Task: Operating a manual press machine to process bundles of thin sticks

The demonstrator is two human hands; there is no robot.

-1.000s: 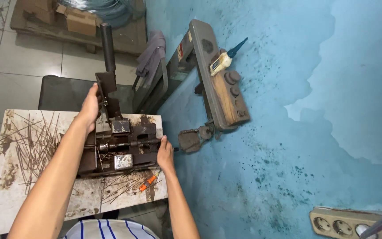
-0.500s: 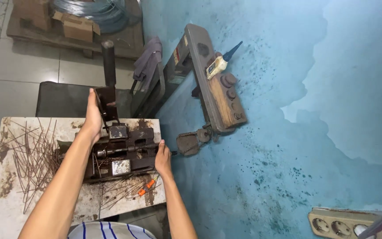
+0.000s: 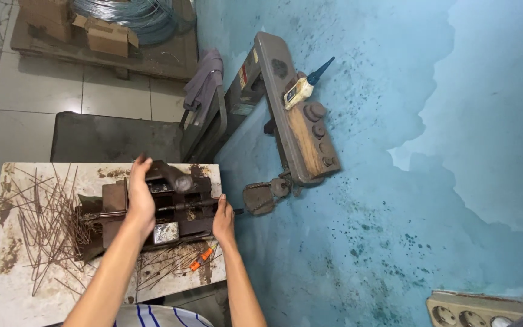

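Down has come the lever: half a second ago it stood up tall, and now it lies low over the machine, its round end blurred from the swing. The left hand has come down with it and is wrapped around the handle, fingers closed tight. The right hand has stayed at the right end of the machine. Its fingers seem curled onto a thin rod that pokes out there, but I cannot tell if they really pinch it.

The machine is a dark, rusty block on a stained white table. A pile of rusty wires lies spread to its left, more wires lie in front of it, and a small orange tool lies there too. Beyond the table a big old machine leans by the blue wall, with a small bottle on it.

I think the press stroke is in hand now, with the lever near the bottom of its swing. The next move likely calls for lifting the lever back up with the left hand, while the right hand keeps clear of the moving parts and shifts the rod.
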